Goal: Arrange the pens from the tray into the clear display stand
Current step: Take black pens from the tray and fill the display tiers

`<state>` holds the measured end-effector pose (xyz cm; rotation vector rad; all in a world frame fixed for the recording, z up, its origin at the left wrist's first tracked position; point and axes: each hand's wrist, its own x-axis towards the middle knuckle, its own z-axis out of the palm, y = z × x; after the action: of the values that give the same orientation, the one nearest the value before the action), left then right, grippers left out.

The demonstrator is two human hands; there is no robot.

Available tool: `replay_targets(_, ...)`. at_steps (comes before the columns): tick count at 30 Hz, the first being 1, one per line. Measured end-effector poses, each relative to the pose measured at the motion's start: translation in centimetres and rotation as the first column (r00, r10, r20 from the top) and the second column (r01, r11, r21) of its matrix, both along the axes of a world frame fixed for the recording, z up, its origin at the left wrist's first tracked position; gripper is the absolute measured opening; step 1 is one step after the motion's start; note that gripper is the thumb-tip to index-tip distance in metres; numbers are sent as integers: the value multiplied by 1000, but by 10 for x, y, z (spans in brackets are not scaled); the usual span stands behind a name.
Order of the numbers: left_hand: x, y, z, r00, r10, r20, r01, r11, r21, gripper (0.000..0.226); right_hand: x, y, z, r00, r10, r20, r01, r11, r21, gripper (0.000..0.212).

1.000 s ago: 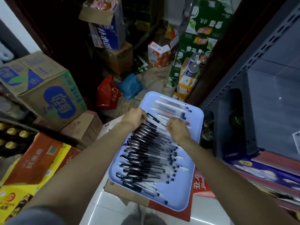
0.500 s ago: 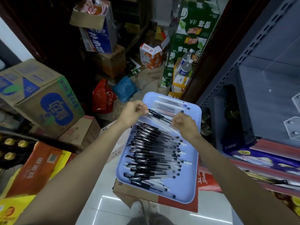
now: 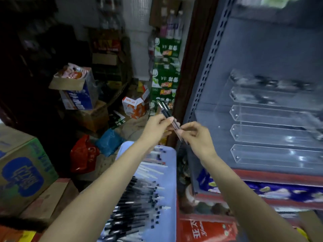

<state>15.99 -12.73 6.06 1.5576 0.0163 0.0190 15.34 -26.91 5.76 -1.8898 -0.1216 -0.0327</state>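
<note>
Both hands are up above the light blue plastic tray (image 3: pixel 172 175). The left hand (image 3: pixel 155 127) and the right hand (image 3: pixel 196 137) pinch a small bunch of black-capped clear pens (image 3: pixel 167 115) between their fingers. The pens tilt up and away. More black pens (image 3: pixel 138 203) lie in rows in the tray. The clear plastic display stand (image 3: pixel 272 135) sits on the grey shelf, right of the tray.

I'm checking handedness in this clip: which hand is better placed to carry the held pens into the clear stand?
Probably the right hand: it already pinches the pens and is nearer the clear display stand on the right. The left hand, also gripping them, would have to cross over.
</note>
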Motion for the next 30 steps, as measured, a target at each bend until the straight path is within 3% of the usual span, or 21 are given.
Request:
replay_targets(4,17,-62,34,979,-151,134,126,976,179,14,18,-70,43,986,-91,143,84,995,56,23)
replay_targets(7,37,-121,54,929,-288,231,159,877,454,15,33,-134,71,986,-76,149,41,974,225,35)
replay_targets(9,51,-163,67,906,-344,248,175,836,521,13,45,-178,83,984,-72,164,21,955,295,35)
replay_targets(12,74,-223,81,903,-325,281,138,839,527,16,68,-242,94,971,-98,218,12,932,363,21)
replay_targets(16,104,-282,95,910,-181,373,11,909,416,18,104,-318,106,965,-128,229,29,920,391,18)
replay_targets(20,127,-307,108,920,-105,378,-65,909,412,13,131,-373,119,963,-162,217,60,909,412,13)
replay_targets(22,135,-316,114,932,-115,344,-62,883,465,6,143,-389,123,961,-154,228,59,925,376,13)
replay_targets(25,151,-329,118,922,-42,384,-188,820,541,6,164,-405,125,950,-179,254,124,968,218,11)
replay_targets(30,173,-348,122,928,74,366,-328,630,704,11,183,-427,119,946,-209,249,259,948,-186,44)
